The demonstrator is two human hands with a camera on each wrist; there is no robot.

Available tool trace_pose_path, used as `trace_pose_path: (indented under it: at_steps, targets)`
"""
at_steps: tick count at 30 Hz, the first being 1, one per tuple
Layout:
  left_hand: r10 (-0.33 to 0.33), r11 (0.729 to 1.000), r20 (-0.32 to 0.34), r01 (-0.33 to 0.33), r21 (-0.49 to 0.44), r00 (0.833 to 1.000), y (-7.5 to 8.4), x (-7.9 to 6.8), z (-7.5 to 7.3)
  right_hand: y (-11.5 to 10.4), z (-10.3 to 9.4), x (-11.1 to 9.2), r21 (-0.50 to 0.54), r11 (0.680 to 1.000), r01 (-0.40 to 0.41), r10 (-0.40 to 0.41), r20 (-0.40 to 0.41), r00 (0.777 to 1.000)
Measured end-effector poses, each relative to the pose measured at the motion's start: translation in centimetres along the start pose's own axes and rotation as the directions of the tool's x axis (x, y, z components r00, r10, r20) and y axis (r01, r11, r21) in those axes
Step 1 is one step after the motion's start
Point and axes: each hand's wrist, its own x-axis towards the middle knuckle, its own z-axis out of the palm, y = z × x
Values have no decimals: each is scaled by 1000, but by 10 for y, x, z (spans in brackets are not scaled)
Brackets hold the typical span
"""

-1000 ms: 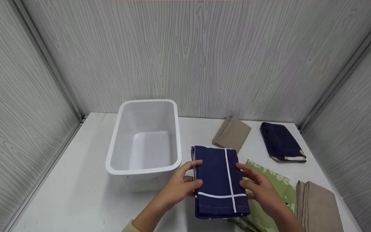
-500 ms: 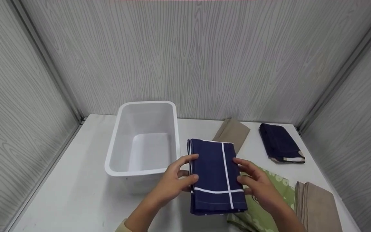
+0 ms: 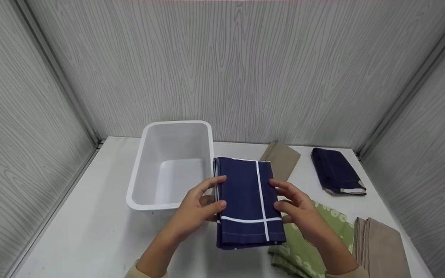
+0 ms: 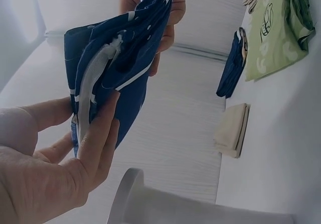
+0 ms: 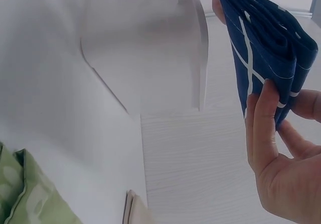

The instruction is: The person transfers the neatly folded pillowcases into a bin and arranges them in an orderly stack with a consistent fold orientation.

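Note:
A folded navy cloth with white stripes [image 3: 242, 193] is held up above the table, just right of the white bin [image 3: 131, 189]. My left hand [image 3: 193, 210] grips its left edge, and my right hand [image 3: 298, 210] grips the right edge. In the left wrist view, fingers of the left hand [image 4: 65, 169] spread under the cloth [image 4: 120, 58], whose layered folds and a pale strip show. From the right wrist view, the right hand [image 5: 286, 169] pinches the cloth [image 5: 266, 48] between thumb and fingers. The bin's inside shows nothing in it.
On the white table [image 3: 79, 216], a green patterned cloth [image 3: 311, 251] lies under my right forearm. Beside it is a folded beige cloth [image 3: 384, 247]. Farther back lie a smaller beige cloth [image 3: 284, 158] and a dark navy folded cloth [image 3: 336, 170]. Grey wood-grain walls [image 3: 222, 69] enclose the table.
Both hands have carried the striped navy cloth left and slightly away from me, toward the bin. The grip looks the same, and the other cloths lie where they were.

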Motion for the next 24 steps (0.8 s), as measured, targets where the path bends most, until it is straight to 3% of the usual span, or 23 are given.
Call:
trace_pose_path:
  at_steps: [24]
  targets:
    - [42, 999, -29, -42, -1, 999, 18, -7, -28, -16, 21, 27, -1, 999, 52, -52, 74, 996]
